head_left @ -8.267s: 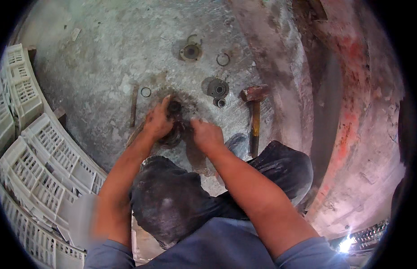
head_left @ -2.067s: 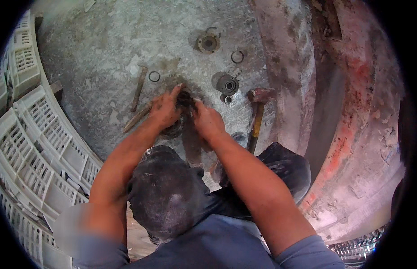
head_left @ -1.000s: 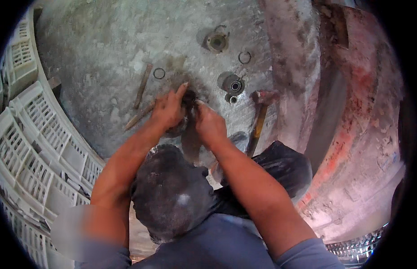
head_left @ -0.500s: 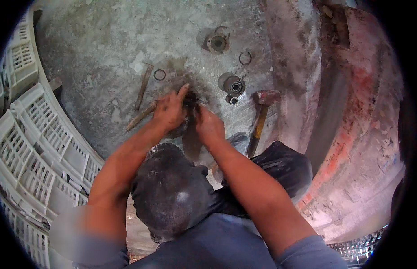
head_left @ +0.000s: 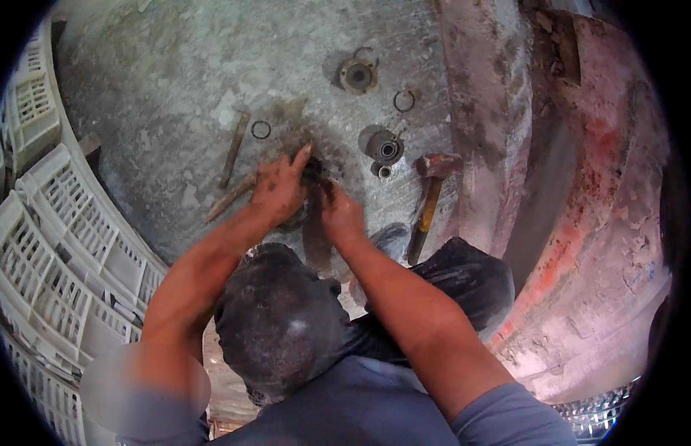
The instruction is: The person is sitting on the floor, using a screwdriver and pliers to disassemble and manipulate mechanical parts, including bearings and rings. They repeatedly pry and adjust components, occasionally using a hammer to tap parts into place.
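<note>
A dark, greasy part sits between the person's two hands, low over the grey floor and ahead of the knees. The hands and its own darkness hide most of it, so neither its long axis nor the way it points can be told.

The left hand lies along its left side, the index finger stretched out straight, away from the body and slightly right; whether the other fingers grip the part cannot be told. The right hand reaches it from the right with fingers bent inward, their tips against the dark mass; what they close on is too dim to tell.

Beside the left hand, a wooden stick slants from lower left to upper right. Beyond it, a brown rod runs more steeply, near a thin ring. To the right of the hands lies a round flanged piece, and further right a hammer, its head away from the person and its handle pointing back toward the right knee.
</note>
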Action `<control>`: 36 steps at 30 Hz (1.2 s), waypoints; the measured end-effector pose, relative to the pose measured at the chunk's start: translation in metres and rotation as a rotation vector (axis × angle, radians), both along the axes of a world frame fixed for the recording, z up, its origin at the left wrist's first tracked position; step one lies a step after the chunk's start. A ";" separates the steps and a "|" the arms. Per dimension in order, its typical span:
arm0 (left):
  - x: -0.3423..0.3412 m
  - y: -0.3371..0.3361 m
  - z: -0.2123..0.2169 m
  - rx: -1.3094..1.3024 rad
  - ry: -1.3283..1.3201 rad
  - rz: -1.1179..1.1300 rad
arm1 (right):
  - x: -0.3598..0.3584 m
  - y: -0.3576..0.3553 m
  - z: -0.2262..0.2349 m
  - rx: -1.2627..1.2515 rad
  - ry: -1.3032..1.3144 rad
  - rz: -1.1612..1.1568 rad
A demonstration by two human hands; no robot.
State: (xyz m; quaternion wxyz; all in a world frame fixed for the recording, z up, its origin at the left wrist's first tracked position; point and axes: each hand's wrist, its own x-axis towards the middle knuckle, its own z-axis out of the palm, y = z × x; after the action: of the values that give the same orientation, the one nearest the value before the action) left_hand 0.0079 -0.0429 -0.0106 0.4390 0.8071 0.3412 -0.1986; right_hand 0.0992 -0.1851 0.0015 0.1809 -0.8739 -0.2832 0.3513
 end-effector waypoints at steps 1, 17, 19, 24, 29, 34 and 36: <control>0.004 0.003 0.005 -0.027 0.019 -0.019 | 0.000 0.005 0.002 -0.064 -0.005 0.023; 0.005 0.008 0.000 -0.028 0.032 -0.022 | 0.009 0.023 0.010 -0.105 0.056 0.058; 0.005 0.009 -0.001 -0.001 0.013 -0.020 | 0.014 0.021 0.013 -0.070 0.077 0.029; 0.006 0.010 0.003 -0.088 -0.125 0.096 | 0.027 0.002 0.028 -0.182 0.068 -0.107; 0.006 0.011 0.006 0.086 0.005 0.116 | 0.024 0.006 0.034 -0.007 -0.006 -0.136; -0.001 0.025 0.011 0.235 -0.039 0.261 | 0.028 0.015 0.046 -0.018 0.037 -0.174; -0.004 0.026 0.018 0.272 -0.093 0.247 | 0.027 0.016 0.048 -0.041 0.065 -0.143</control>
State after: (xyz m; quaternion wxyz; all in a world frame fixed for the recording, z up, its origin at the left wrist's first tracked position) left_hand 0.0042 -0.0171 0.0075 0.3621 0.8192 0.4410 -0.0578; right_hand 0.1262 -0.1692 0.0493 0.1970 -0.8834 -0.2068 0.3714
